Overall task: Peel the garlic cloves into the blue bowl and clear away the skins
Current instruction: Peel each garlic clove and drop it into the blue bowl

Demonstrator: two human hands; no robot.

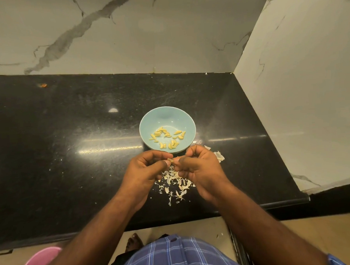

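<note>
Here the left hand (146, 166) and right hand (199, 165) meet fingertip to fingertip, both curled and pinching one small papery garlic clove (171, 160) between them. The round pale-blue ceramic bowl (147, 121) sits just beyond, equally near both; loose white skins (175, 183) lie beneath.

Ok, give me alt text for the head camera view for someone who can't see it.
Both hands, left and right, pinch a garlic clove just in front of a blue bowl of peeled cloves; skins lie scattered on the black counter below.
</note>
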